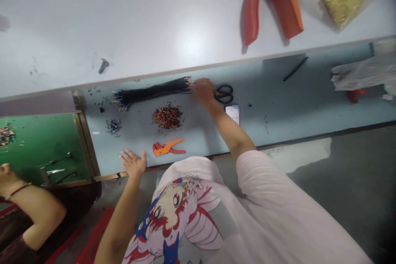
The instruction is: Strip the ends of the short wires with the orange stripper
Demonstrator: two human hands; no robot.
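Black wires (153, 92) end beside right hand (202, 90); fingers bent, grip unclear. Left hand (134, 165) at edge of table (201, 138): fingers spread, holding nothing.

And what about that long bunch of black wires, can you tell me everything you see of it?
The bunch of black wires is long and thin, and its many strands look plastic-coated. It lies on the light blue table, beyond the heap of coppery bits. Its left end fans out, with blue and pale tips; its right end is neater, with pale, coppery tips. The right hand is right by that end, but I can't tell whether the fingers touch it.
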